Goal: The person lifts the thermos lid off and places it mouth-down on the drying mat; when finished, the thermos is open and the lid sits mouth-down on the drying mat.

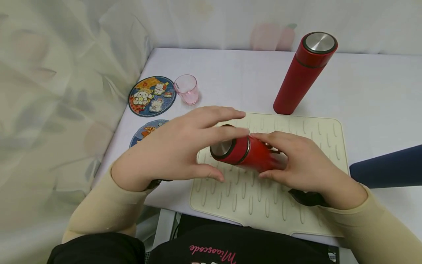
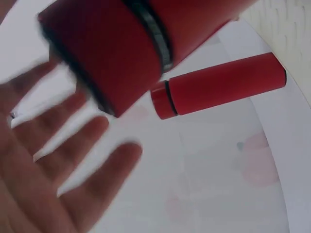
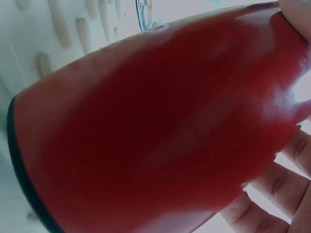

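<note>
A red thermos flask (image 1: 255, 156) with a silver-topped lid (image 1: 221, 148) is held tilted over the cream mat (image 1: 263, 220), its lid end toward the left. My right hand (image 1: 301, 161) grips the flask's body with thumb and fingers; in the right wrist view the curved red side (image 3: 160, 126) fills most of the picture. Spread around the lid end is my left hand (image 1: 191, 143), fingers extended and thumb apart. The left wrist view has those fingers blurred beside the lid, with a gap between most of them and it.
A second red thermos flask (image 1: 300, 77) stands upright behind the mat. At the back left, a pink clear glass (image 1: 187, 90) stands beside a round cartoon coaster (image 1: 152, 96). Another coaster (image 1: 145, 132) is partly behind my left hand. A dark blue cylindrical object (image 1: 389, 167) is at the right.
</note>
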`<state>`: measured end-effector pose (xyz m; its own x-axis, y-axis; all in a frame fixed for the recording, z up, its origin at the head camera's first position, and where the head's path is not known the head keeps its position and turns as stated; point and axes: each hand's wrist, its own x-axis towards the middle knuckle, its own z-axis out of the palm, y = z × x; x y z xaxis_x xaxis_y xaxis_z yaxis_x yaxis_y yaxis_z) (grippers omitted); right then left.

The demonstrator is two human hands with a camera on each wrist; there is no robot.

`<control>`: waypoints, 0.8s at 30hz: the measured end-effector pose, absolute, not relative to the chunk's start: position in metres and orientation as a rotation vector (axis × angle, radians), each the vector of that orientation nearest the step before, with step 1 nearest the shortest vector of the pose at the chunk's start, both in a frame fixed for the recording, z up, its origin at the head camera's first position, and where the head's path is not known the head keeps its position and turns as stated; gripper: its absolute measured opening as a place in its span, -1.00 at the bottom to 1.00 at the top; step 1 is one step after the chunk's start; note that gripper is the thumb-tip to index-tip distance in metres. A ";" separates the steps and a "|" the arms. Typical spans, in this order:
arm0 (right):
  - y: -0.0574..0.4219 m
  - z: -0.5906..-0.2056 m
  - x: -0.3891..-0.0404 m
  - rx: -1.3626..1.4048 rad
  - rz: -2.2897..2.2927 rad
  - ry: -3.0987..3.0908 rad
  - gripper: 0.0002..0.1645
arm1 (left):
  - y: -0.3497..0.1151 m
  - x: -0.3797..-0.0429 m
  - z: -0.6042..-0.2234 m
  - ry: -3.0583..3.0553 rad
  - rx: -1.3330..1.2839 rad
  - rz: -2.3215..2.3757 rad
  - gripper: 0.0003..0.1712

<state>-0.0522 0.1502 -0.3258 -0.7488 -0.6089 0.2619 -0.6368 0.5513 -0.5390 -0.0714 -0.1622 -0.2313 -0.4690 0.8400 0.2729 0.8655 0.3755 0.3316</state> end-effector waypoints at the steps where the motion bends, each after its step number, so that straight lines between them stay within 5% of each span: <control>1: 0.151 -0.326 -0.052 1.092 0.972 -2.732 0.16 | -0.163 -0.072 -0.231 -2.541 -1.653 -0.708 -0.14; 8: 0.151 -0.324 -0.050 1.080 0.975 -2.746 0.14 | -0.165 -0.073 -0.232 -2.489 -1.777 -0.687 -0.41; 24: 0.153 -0.317 -0.054 1.071 0.963 -2.745 0.14 | -0.173 -0.074 -0.229 -2.608 -1.564 -0.821 -0.28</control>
